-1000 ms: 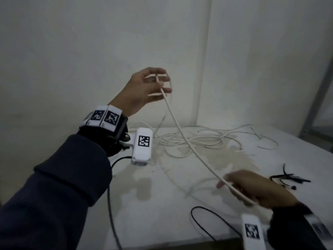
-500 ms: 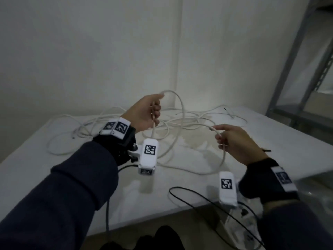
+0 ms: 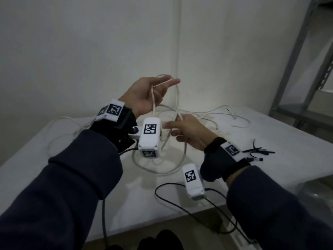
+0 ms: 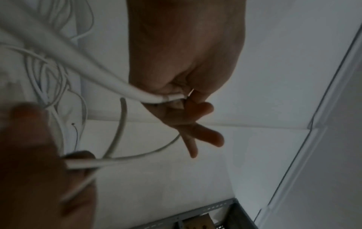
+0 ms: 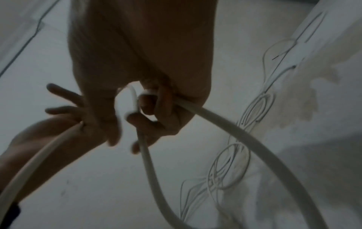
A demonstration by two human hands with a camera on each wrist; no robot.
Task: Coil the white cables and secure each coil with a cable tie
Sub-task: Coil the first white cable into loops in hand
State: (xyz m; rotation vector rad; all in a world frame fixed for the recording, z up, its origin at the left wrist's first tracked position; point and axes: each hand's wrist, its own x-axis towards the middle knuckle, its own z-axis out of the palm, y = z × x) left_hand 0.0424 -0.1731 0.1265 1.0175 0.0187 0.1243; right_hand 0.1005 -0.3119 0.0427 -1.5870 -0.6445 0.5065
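My left hand (image 3: 149,94) is raised above the table (image 3: 54,177), palm toward me. It pinches a white cable (image 3: 162,173) at the base of its outstretched fingers; the left wrist view shows the same pinch on the cable (image 4: 88,66). A loop of this cable hangs from that hand down to the table. Just below and to the right, my right hand (image 3: 187,134) grips a further stretch of the cable, fingers curled round the cable (image 5: 235,131) in the right wrist view. Black cable ties (image 3: 257,152) lie on the table right of my right wrist.
More white cable lies tangled (image 3: 207,114) on the table's far side by the wall. A thin black lead (image 3: 180,204) from the wrist cameras trails over the near table edge. A grey metal shelf frame (image 3: 306,69) stands at the right.
My right hand has come in leftward with the cable, close under the left hand. The left hand has risen a little and stretched out its fingers, and a loop now hangs below.
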